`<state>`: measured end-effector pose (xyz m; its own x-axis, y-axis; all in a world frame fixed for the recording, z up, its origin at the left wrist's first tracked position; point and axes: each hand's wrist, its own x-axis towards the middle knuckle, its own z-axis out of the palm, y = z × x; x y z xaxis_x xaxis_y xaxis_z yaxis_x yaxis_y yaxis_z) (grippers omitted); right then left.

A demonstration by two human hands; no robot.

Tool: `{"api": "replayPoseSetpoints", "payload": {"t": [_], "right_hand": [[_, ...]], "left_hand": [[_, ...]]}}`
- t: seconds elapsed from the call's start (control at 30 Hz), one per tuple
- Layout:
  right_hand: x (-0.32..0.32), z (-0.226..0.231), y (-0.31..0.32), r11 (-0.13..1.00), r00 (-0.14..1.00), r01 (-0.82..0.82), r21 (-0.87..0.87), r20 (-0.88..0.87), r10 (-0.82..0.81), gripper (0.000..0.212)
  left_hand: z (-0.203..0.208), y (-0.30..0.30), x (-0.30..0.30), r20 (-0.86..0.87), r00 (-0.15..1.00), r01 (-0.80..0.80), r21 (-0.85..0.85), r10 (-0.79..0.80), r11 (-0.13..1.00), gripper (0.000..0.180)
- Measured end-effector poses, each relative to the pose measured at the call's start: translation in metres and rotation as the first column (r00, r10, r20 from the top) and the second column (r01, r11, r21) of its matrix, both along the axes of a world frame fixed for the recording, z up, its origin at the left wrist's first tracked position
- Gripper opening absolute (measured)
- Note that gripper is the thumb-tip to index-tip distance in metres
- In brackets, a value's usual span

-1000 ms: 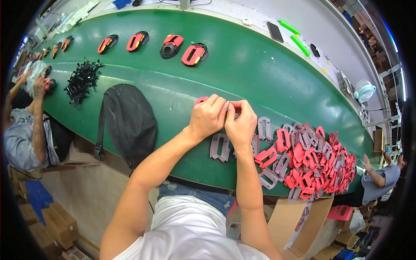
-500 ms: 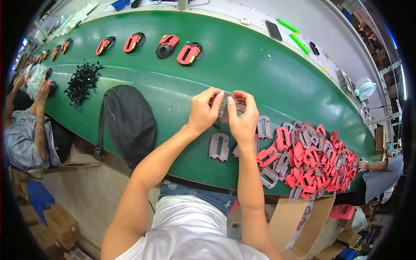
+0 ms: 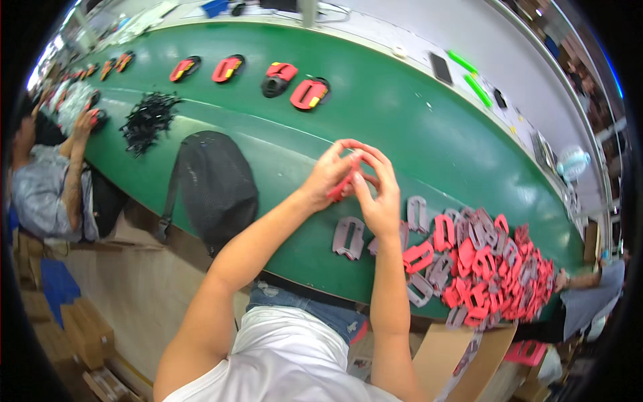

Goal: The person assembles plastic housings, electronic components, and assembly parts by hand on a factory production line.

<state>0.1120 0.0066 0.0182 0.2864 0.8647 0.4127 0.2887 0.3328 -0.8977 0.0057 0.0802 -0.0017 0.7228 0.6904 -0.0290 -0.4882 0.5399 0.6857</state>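
Over the middle of the green table (image 3: pixel 288 127), my two hands hold one red plastic piece (image 3: pixel 341 187) between them. My left hand (image 3: pixel 326 175) grips it from the left, fingers curled. My right hand (image 3: pixel 379 194) meets it from the other side, thumb bent in and fingers arched over. Much of the piece is hidden by the fingers. Just below lies a grey slotted plastic piece (image 3: pixel 348 238) by itself. Another grey slotted piece (image 3: pixel 417 214) lies right of my right hand, beside a heap of red and grey plastic pieces (image 3: pixel 479 261).
A black mesh bag (image 3: pixel 218 187) lies to the left, with black small parts (image 3: pixel 149 122) heaped beyond it. Red-and-black assemblies (image 3: pixel 310 94) line the far side. A person (image 3: pixel 57 191) works at left; another person (image 3: pixel 599 288) stands at right. A cardboard box (image 3: pixel 462 358) is below the table.
The piece in my hands showed greyish before; now red shows, and my hands have turned and drawn closer around it. The whole view has shifted slightly, moving the table things to the right.
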Motion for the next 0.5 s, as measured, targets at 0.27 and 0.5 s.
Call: {"api": "replayPoseSetpoints", "payload": {"t": [0.27,0.5], "right_hand": [[-0.002,0.006,-0.010,0.997,0.950,-0.004,-0.078,-0.313,-0.020,0.015],[0.005,0.006,-0.009,0.987,0.945,0.151,-0.058,-0.286,-0.161,0.011]], "left_hand": [[-0.005,-0.002,0.012,-0.067,0.997,-0.016,0.127,0.024,0.992,0.033],[0.000,0.010,-0.004,-0.188,0.973,-0.006,0.564,0.136,0.826,0.031]]}}
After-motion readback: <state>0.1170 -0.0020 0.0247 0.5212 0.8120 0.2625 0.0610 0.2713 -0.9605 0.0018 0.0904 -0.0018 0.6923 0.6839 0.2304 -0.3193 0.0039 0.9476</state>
